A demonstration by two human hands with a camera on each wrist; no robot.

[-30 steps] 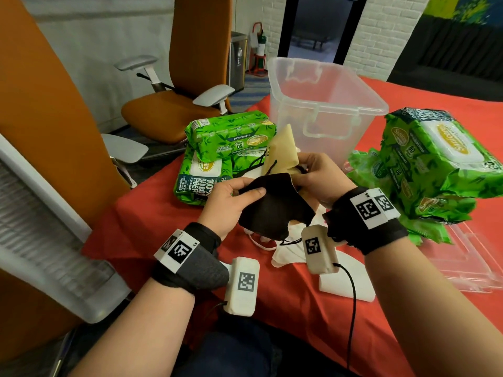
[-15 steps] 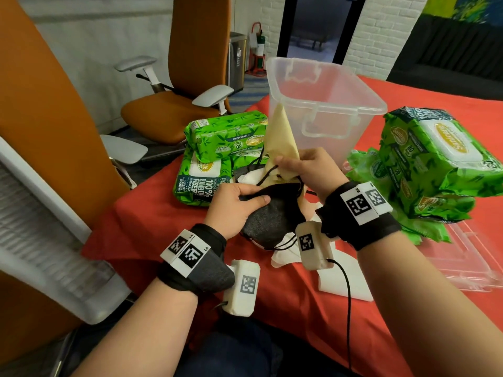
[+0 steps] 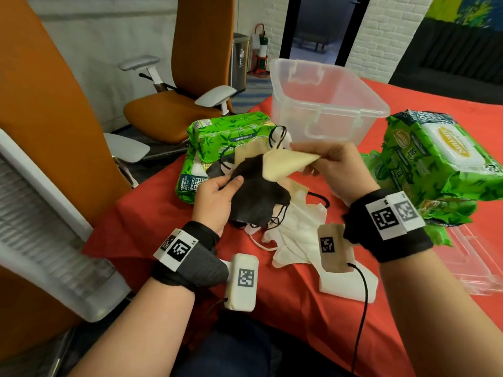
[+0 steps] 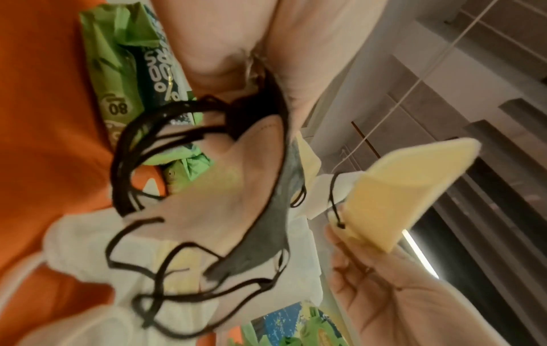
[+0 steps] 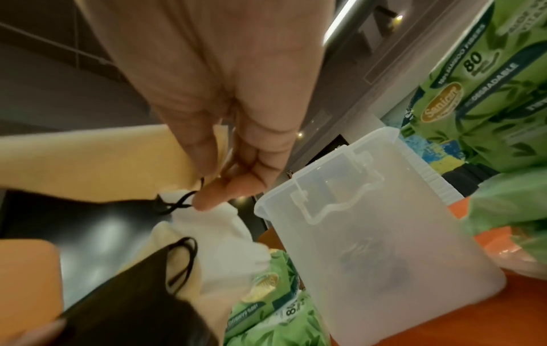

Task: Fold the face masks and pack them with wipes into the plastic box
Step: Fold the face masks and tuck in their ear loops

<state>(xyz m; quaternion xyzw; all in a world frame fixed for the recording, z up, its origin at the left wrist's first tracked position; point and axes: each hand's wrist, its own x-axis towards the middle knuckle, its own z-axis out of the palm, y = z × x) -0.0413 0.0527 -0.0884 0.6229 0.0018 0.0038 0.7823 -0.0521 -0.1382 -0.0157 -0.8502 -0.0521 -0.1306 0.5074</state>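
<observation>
Our left hand [image 3: 215, 202] grips the black mask [image 3: 258, 197] with thumb curled over its edge, while our right hand [image 3: 334, 170] pinches the folded beige mask [image 3: 288, 163] at one o'clock from the black one; the two masks overlap between the hands. Below them white masks [image 3: 296, 235] lie on the red tablecloth [image 3: 299, 317]; the clear plastic box [image 3: 326, 102] stands at twelve o'clock, green wipes packs at ten [image 3: 217, 137] and three [image 3: 435, 164].
</observation>
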